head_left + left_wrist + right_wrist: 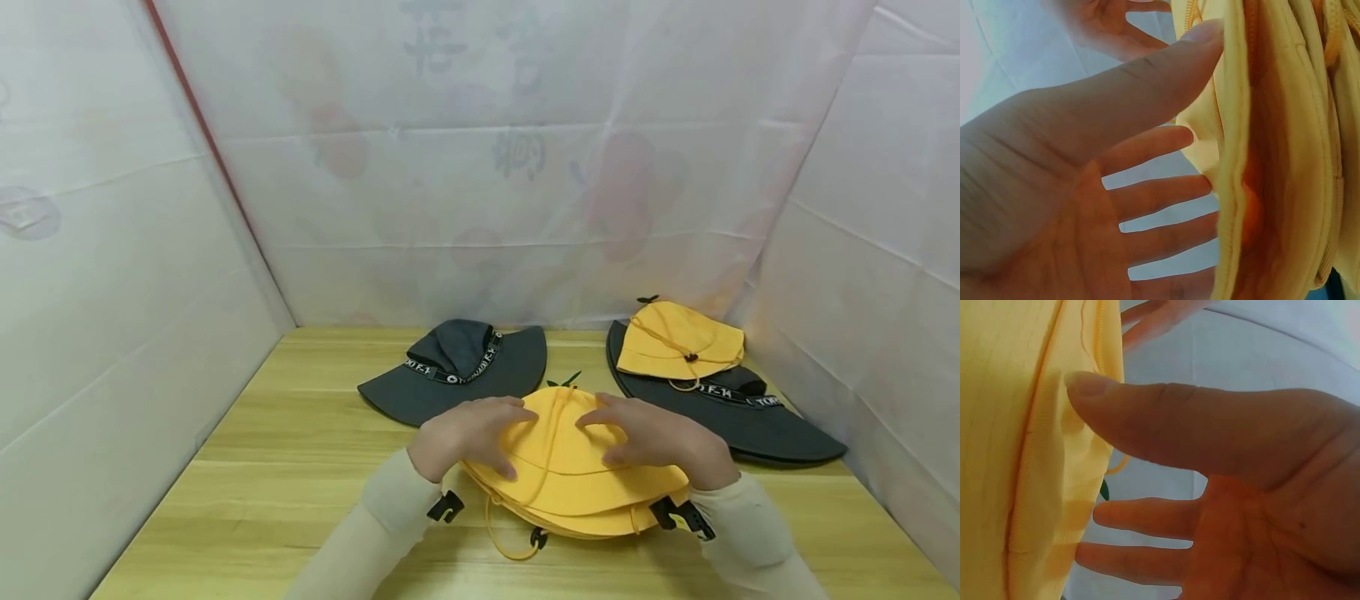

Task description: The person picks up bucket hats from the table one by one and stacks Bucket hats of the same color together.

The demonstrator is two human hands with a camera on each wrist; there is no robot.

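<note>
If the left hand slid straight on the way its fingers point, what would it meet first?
The left hand rests on the yellow fabric hat, fingers pointing toward the right hand on the same hat. Going straight on, it would likely meet the right hand's fingertips first; the gap looks small, though depth is unclear.

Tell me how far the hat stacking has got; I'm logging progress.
Done: yellow hats sit piled at the front. In hand: left hand and right hand rest flat on the pile. Left: one small yellow hat lies on the right gray hat; another gray hat lies apart.
</note>
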